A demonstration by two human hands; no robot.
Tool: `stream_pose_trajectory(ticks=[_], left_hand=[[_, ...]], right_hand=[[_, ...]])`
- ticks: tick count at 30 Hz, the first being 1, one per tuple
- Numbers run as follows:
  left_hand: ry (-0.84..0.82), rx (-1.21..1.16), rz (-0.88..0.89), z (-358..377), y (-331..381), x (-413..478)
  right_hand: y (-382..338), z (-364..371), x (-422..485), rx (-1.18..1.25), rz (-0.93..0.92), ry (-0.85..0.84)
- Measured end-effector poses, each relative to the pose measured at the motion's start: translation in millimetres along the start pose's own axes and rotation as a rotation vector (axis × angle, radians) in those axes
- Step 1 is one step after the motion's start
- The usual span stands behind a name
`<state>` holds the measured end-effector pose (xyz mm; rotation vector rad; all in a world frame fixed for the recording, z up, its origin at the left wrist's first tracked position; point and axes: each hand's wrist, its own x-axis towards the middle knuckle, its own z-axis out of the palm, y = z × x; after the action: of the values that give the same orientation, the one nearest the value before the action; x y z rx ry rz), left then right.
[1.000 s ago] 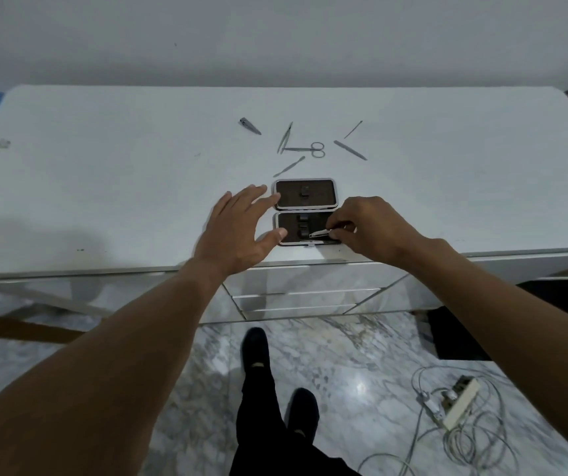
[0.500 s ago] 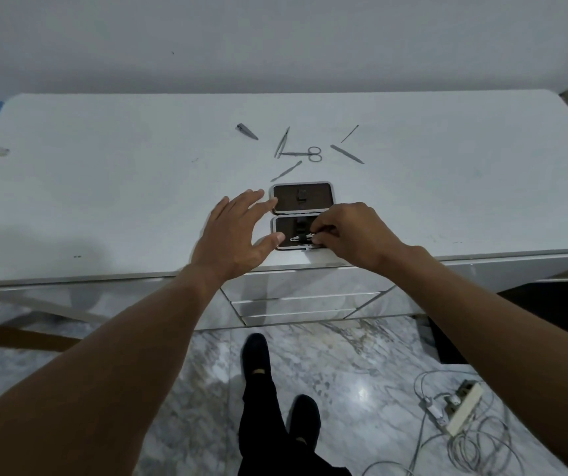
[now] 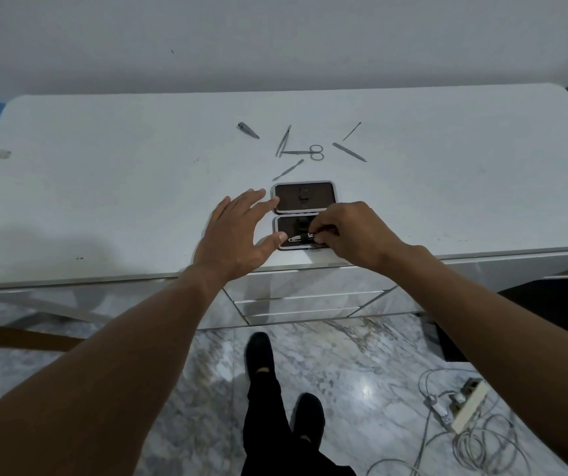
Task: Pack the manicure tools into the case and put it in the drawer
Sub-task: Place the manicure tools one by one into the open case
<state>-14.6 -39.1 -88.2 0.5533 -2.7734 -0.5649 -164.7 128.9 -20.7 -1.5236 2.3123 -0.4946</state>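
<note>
The open manicure case (image 3: 304, 197) lies flat near the table's front edge, dark lining up, both halves showing. My left hand (image 3: 238, 233) rests spread against its left side, thumb and fingertips touching the rim. My right hand (image 3: 351, 235) pinches a small metal tool (image 3: 298, 239) that lies under the elastic strap of the near half. Loose tools lie beyond the case: nail clippers (image 3: 248, 130), tweezers (image 3: 283, 140), scissors (image 3: 304, 153), a cuticle pusher (image 3: 287, 170), a nail file (image 3: 349, 152) and a thin pick (image 3: 351, 131).
The white table (image 3: 104, 187) runs the full width, against a grey wall. Drawer fronts (image 3: 306, 297) sit below the table edge under the case. On the marble floor at the right lie a power strip and tangled cables (image 3: 464, 410). My feet stand below.
My right hand has slid the small metal tool leftwards into the near half of the case, under its strap. My left hand has stayed against the case's left side.
</note>
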Motion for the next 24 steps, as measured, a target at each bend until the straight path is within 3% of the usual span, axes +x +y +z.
stream_pose_trajectory(ticks=[5, 13, 20, 24], left_hand=[[-0.017, -0.003, -0.01, -1, 0, 0], [-0.026, -0.032, -0.008, -4, 4, -2], [-0.049, -0.003, 0.014, -9, 5, -1], [-0.063, 0.011, 0.036, -9, 3, 3]], right_hand=[[3, -9, 0, 0.094, 0.077, 0.01], [0, -25, 23, 0.041, 0.146, 0.069], [-26, -36, 96, -0.009, 0.218, 0.147], [-33, -27, 149, -0.083, 0.253, 0.105]])
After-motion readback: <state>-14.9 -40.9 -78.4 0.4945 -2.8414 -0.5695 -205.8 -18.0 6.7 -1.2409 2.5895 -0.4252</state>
